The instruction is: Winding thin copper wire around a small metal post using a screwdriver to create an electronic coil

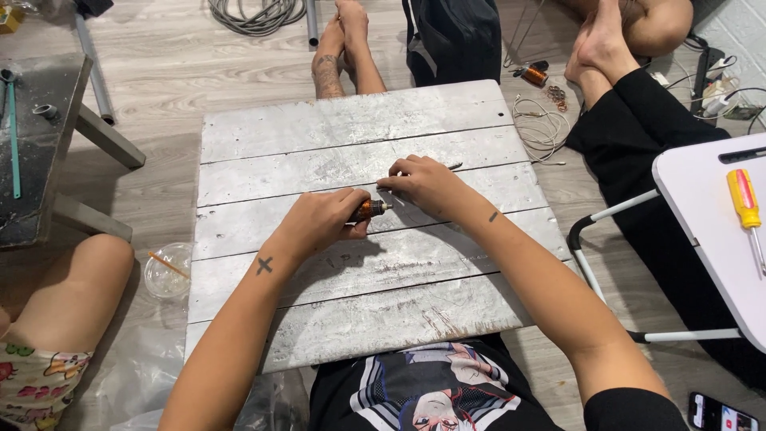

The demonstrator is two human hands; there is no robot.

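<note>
Reaching forward from the near edge of the wooden board (359, 311), both forearms angle inward and meet near the board's middle. The left hand (319, 222) lies knuckles up, wrist marked with a small cross, its fingers curled shut around a small copper-wound coil (368, 210) whose orange-brown end pokes out toward the right. The right hand (427, 182) sits just beyond and beside it, palm down, fingers bent, with thumb and forefinger pressed together on a thin wire (455, 166) that runs from the coil's tip under the hand and shows as a dark end past the knuckles. The two hands nearly touch at the coil.

Off the board's left edge a clear plastic cup (167, 271) stands on the floor by another person's knee. To the right, a yellow-handled screwdriver (747, 209) rests on a white folding table (702, 231). Beyond the far right corner lie loose loops of pale wire (539, 126) and a second copper spool (535, 74), with other people's bare feet past the far edge.
</note>
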